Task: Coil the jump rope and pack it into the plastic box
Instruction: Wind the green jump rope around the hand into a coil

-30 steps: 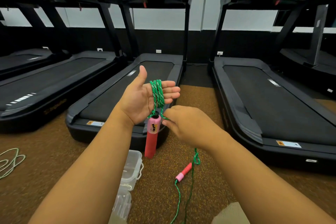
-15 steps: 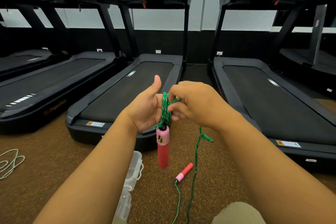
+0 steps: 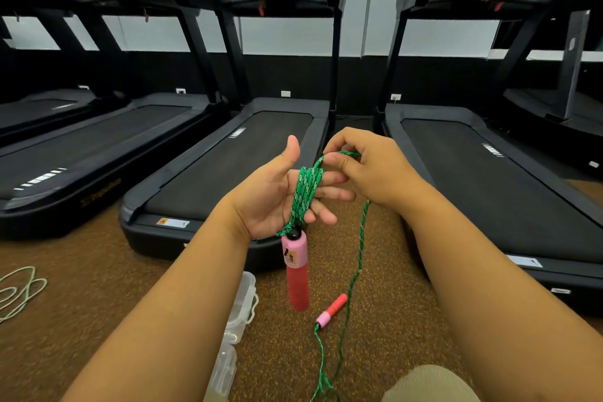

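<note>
While rope-wrapped — left hand [image 3: 277, 196] palm-up, right hand [image 3: 368, 166] pinching rope [image 3: 306, 189].

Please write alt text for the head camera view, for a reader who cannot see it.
A person's left hand, palm open, carries loops of a green jump rope while the right hand pinches the rope above the loops. One pink handle hangs below the left hand; the other handle lies on the floor near a clear plastic box, before treadmills.

I count one green jump rope [image 3: 306, 192] with two pink handles, one hanging [image 3: 296, 271] and one on the floor [image 3: 331, 310]. There are two clear plastic boxes [image 3: 243, 300], one pale rope [image 3: 19, 287], five treadmills [image 3: 228, 166].
</note>
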Demonstrator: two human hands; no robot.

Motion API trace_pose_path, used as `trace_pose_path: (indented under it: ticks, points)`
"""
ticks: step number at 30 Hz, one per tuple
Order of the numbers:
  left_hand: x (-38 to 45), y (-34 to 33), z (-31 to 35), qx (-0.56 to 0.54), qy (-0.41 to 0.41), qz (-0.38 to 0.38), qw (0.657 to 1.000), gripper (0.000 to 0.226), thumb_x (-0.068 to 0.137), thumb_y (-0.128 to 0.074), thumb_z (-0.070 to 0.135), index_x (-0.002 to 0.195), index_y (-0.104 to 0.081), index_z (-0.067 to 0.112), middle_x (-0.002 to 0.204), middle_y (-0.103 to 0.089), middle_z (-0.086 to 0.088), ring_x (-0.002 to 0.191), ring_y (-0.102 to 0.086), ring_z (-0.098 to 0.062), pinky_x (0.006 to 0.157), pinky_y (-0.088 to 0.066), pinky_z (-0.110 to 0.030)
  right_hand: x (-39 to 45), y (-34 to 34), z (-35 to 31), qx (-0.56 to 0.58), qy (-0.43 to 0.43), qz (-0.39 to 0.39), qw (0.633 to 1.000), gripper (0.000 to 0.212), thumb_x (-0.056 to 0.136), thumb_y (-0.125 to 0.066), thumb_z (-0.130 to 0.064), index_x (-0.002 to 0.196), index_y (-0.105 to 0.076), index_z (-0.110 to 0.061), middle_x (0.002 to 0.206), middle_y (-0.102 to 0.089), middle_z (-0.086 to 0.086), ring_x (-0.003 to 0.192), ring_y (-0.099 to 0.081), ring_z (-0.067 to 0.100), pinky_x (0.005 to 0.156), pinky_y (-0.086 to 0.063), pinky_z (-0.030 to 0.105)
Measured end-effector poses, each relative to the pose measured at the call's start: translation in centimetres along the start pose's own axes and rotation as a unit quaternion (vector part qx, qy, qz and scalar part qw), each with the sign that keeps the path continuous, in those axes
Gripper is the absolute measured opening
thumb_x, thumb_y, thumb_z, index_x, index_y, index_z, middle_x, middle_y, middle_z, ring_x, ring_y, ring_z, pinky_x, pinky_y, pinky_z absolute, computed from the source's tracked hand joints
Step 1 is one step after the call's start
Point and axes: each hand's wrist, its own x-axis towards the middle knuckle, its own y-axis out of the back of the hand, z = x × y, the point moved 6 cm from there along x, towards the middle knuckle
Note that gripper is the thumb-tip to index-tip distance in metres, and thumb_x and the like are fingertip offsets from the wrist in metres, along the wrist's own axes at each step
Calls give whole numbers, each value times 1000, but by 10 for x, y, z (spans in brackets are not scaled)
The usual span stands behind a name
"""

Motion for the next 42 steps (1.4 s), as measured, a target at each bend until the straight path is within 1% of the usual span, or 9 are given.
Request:
trace_pose_path:
  ticks: [8,17,20,22,27,32,37,40,42]
  points:
    - [-2,-8,-1,0,25,-34,999,98,78,-16,76,128,-56,2,124,-62,-23,77,-71,-22,58,-52,-21,3,-9,20,38,-64,-28,997,15,97,-50,-21,99,-64,-26,98,-64,-8,97,-57,10,81,-46,27]
    - [-3,-8,22,18,-41,-23,999,99,77,-17,75,129,-55,1,131,-57,-24,82,-71,-24,62,-54,-23,-8,-35,31,111,-82,-73,988,23,97,-44,-17,100,-65,-27,99,-67,-7,96,-61,12,83,-50,31]
    - [-3,-1,33,24,-71,8,997,98,76,-21,76,130,-55,2,132,-57,-22,85,-70,-24,64,-54,-23,-14,-46,30,182,-110,-73,974,24,100,-42,-30,96,-63,-40,81,-64,-18,77,-57,-1,71,-45,21]
    - [-2,3,37,35,-89,33,995,95,81,-14,73,130,-55,3,132,-58,-20,87,-69,-24,65,-54,-23,-18,-53,30,217,-125,-81,965,24,100,-42,-32,84,-60,-33,63,-53,-13,58,-47,4,61,-40,26]
    - [-2,9,44,44,-115,77,989,93,85,-6,69,131,-52,3,131,-60,-16,91,-69,-23,64,-55,-22,-28,-66,27,307,-134,-108,936,29,103,-35,-24,115,-56,-8,65,-49,3,56,-50,18,62,-48,29]
    - [-4,16,50,47,-146,121,981,93,87,-5,69,130,-53,3,131,-60,-15,95,-69,-23,66,-54,-22,-41,-80,29,341,-186,-98,916,26,102,-39,-26,94,-58,-10,64,-47,4,49,-45,13,48,-46,27]
    - [-8,26,58,-5,-191,164,968,93,88,-4,70,132,-51,3,131,-60,-15,105,-67,-27,72,-54,-24,-49,-84,31,190,-168,-51,966,23,99,-41,-30,89,-61,-27,63,-54,-2,54,-48,14,56,-44,31]
    - [-10,32,60,-32,-204,192,959,91,89,-8,69,135,-47,1,133,-58,-17,116,-61,-31,87,-53,-30,-52,-76,15,-30,-84,-34,995,21,99,-38,-34,95,-55,-22,77,-62,4,72,-55,26,63,-43,38]
    - [-11,36,59,-39,-206,204,956,90,90,-10,68,137,-44,0,135,-56,-17,120,-59,-30,98,-49,-34,-55,-77,-1,-173,25,-22,984,17,99,-42,-28,96,-53,-15,85,-62,6,77,-55,28,60,-37,35]
